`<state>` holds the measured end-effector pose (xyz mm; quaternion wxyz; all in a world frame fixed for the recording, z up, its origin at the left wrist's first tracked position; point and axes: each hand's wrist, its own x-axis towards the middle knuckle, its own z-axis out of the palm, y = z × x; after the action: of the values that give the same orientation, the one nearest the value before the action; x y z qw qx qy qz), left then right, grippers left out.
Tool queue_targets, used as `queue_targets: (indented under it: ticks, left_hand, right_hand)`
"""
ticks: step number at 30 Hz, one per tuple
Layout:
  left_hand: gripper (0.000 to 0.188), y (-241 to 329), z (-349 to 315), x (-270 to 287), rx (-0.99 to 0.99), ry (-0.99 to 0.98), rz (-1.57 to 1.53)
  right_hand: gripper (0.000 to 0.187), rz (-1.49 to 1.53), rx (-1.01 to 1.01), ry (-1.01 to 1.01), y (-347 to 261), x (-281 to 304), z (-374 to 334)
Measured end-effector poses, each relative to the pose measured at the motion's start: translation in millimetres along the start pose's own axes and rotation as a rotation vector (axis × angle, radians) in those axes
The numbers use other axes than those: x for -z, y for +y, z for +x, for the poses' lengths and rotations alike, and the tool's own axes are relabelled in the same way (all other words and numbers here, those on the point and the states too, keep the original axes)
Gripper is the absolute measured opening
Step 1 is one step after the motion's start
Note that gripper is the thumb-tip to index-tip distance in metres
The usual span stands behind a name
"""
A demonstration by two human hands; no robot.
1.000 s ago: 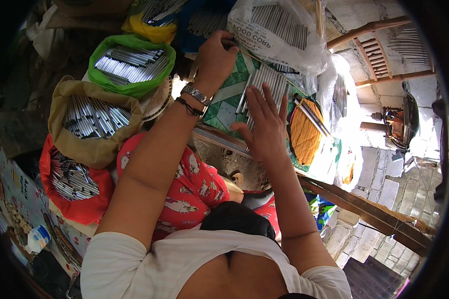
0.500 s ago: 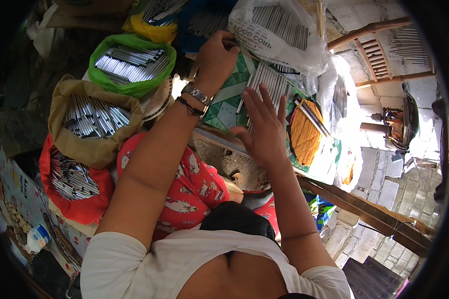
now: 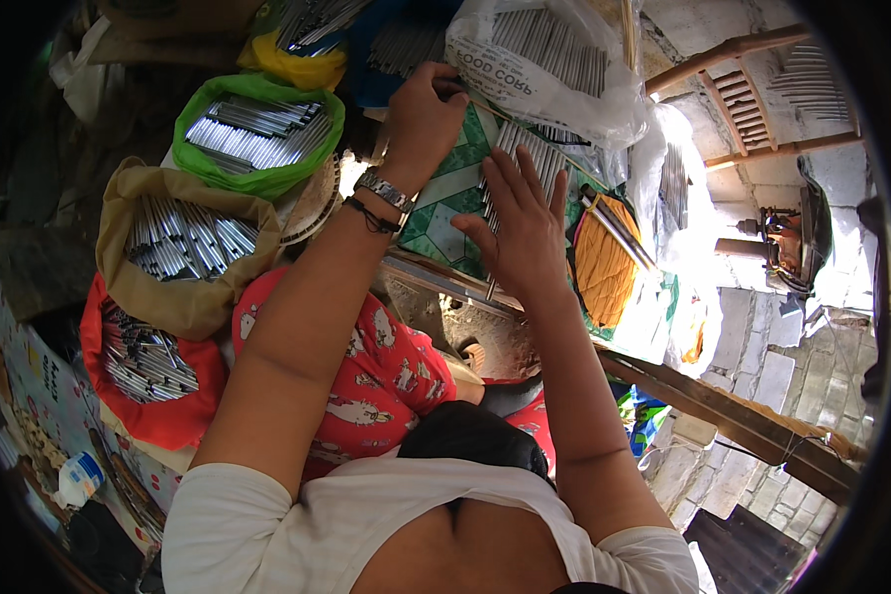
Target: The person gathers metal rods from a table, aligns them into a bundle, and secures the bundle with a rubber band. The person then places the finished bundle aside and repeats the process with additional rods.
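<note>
My left hand is at the far side of the green patterned work surface, below the clear plastic bag. Its fingers are curled together, with something small and dark at the fingertips that I cannot make out. My right hand lies flat with fingers spread over a row of thin metal rods. Several rods stick out beyond its fingers and under the palm. To the right of that hand sit a yellow-orange quilted pad and two thicker metal tubes lying across it.
A clear plastic bag of rods lies at the far edge. On the left stand green, tan and red bags of metal rods; a yellow bag is behind. A wooden beam runs at the right.
My right hand has shifted slightly left and up over the rods, its fingers still spread. My left hand stays at the far edge, fingers curled, almost unmoved.
</note>
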<state>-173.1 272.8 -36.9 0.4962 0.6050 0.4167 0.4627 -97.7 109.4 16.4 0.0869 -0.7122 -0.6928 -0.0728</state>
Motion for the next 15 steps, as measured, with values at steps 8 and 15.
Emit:
queue_targets:
  ticks: [8, 15]
  left_hand:
    - [0.033, 0, 0, 1, -0.021, 0.003, 0.002]
    - [0.032, 3, -2, 1, -0.018, -0.017, -0.03]
  right_hand:
    - [0.08, -0.004, -0.076, 0.008, 7, 7, -10]
    - [0.077, 0.04, -0.368, 0.039, 24, 26, -39]
